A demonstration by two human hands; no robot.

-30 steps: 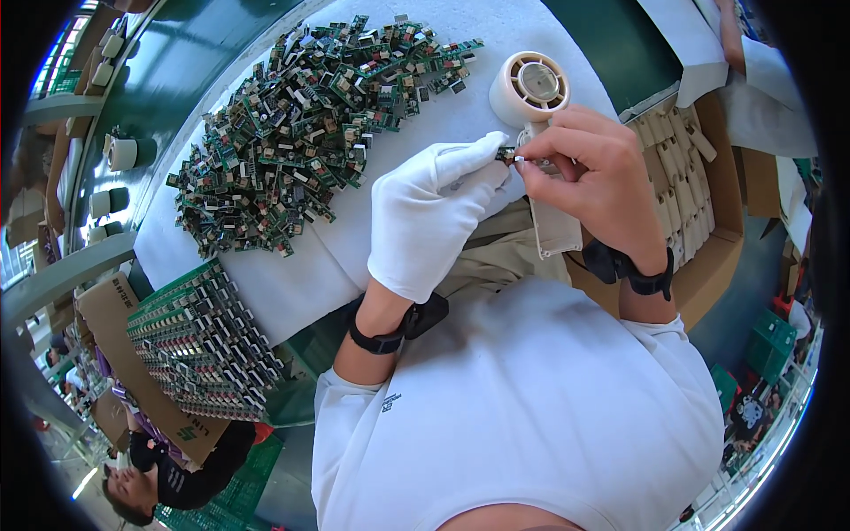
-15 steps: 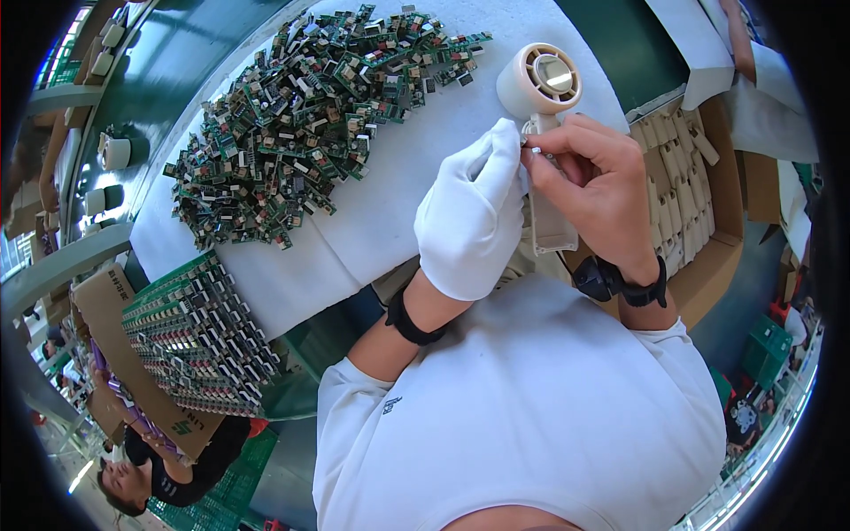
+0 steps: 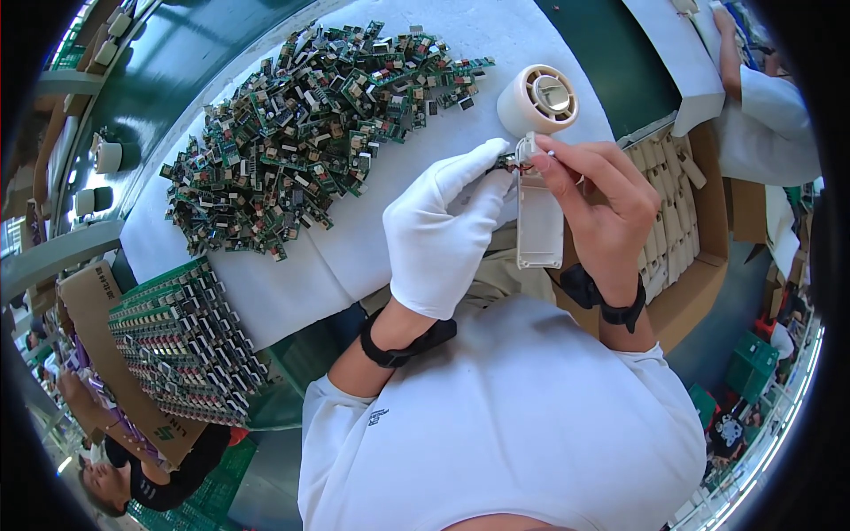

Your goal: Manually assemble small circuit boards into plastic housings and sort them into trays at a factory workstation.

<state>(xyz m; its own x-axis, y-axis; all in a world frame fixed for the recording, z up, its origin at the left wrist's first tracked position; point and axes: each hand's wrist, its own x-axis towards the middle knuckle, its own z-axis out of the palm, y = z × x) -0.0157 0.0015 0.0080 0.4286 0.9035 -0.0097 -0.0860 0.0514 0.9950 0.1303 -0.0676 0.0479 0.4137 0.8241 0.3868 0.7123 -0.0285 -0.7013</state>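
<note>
A cream handheld fan stands before me, its round head (image 3: 540, 99) farther off and its hollow handle shell (image 3: 539, 232) pointing toward me. My left hand (image 3: 447, 221), in a white glove, pinches a small green circuit board (image 3: 506, 161) at the left of the handle's neck. Thin wires show near the board. With thumb and forefinger closed, my bare right hand (image 3: 606, 190) grips a small white piece (image 3: 551, 153) beside the neck. What kind of piece it is cannot be made out.
Loose circuit boards (image 3: 283, 142) form a big heap on the white-covered table (image 3: 301, 283). Panels of joined boards (image 3: 181, 345) stand at the left by a cardboard flap. A carton (image 3: 699, 288) of cream handle shells is at the right. Other people work at both sides.
My hands have moved slightly apart and nearer to me. The left hand has turned, so the circuit board and the handle's neck now show between the fingers. The right still pinches.
</note>
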